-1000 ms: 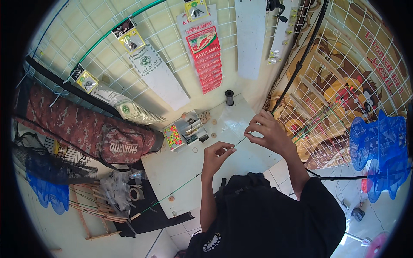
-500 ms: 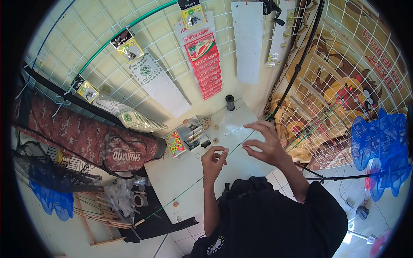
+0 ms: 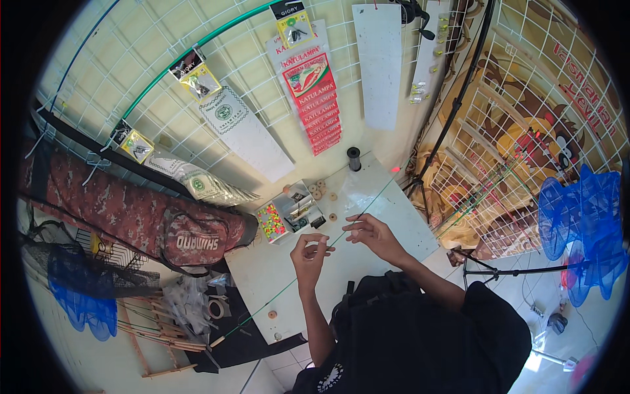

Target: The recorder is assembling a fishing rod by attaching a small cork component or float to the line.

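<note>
A thin green fishing rod (image 3: 275, 297) runs slantwise over the white tabletop (image 3: 387, 203). Its pale handle (image 3: 218, 340) lies at the lower left, and a small red tip (image 3: 395, 170) shows at the upper right. My left hand (image 3: 307, 262) is curled with its fingers closed at the rod's middle. Just beyond it, my right hand (image 3: 371, 235) pinches the rod between thumb and fingertips. The exact contact under the fingers is too small to make out.
A divided box (image 3: 292, 213) with colourful beads stands behind my hands, near cork rings (image 3: 315, 190) and a black spool (image 3: 354, 159). A camouflage bag (image 3: 190, 226) lies left. Blue nets (image 3: 584, 230) and a black tripod (image 3: 472, 270) stand right.
My right hand has come down and left, its fingers closing from a wide spread toward the rod. The red tip now shows beyond it. My left hand has shifted slightly down and left.
</note>
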The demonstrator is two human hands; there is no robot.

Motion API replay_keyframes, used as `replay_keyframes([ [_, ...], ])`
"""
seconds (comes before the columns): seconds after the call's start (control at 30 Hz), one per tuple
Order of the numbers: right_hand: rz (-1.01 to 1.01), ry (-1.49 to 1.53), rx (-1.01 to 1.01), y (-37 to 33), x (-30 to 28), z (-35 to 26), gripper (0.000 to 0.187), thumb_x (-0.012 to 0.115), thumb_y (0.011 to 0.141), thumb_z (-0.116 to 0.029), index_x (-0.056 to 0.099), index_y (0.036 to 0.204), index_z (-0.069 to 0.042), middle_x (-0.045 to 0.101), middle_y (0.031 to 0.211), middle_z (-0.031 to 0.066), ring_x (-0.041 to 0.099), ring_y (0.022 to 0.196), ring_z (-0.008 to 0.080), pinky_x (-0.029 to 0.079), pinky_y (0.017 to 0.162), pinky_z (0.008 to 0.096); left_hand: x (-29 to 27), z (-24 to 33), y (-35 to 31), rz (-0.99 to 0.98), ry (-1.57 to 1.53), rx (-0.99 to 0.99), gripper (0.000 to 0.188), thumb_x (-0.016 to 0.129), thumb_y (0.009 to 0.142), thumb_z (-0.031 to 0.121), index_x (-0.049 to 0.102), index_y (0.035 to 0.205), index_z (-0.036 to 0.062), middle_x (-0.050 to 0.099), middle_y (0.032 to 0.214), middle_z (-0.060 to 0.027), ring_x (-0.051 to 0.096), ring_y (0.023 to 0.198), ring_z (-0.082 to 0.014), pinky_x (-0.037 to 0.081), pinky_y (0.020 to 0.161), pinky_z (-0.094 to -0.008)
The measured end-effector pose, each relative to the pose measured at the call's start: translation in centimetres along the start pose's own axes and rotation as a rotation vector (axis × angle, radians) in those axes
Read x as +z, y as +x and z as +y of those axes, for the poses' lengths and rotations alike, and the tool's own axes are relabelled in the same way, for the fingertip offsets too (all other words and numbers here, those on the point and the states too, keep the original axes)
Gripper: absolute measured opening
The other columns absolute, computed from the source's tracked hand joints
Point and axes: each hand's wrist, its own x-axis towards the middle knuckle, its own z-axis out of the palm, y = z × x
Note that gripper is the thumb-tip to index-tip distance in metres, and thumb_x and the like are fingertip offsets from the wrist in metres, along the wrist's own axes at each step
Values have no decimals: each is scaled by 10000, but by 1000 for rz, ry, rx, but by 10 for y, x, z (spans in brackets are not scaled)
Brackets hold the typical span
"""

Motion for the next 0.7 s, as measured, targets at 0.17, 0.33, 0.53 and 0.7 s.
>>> replay_keyframes([
  [0.17,-80,137,-72,21,5,-4,254,545,988,-156,515,1160,27,654,1101,172,663,1002,226,534,904,350,-10,2,-3,20,31,41,119,658,907,70,582,917,-20,667,941,-115,715,760,-214,572,626,-271],
  [0.33,-30,173,-49,34,14,-16,183,508,1002,-145,507,1075,23,668,1035,213,697,931,288,585,852,374,-33,4,-10,95,84,122,102,663,899,47,597,897,-32,687,926,-121,699,791,-180,574,705,-276],
  [0.53,-3,187,-95,60,14,-36,184,522,994,-158,498,1049,16,659,1029,243,704,899,313,601,815,387,-76,16,-17,184,321,170,94,707,868,59,668,923,-6,721,865,-77,685,832,-128,538,807,-290],
  [0.7,46,184,-191,78,18,-68,185,517,995,-160,485,1054,13,657,1002,238,707,869,317,611,784,387,-102,36,-24,200,474,202,161,726,831,43,699,986,10,729,920,-85,696,862,-161,533,825,-305],
])
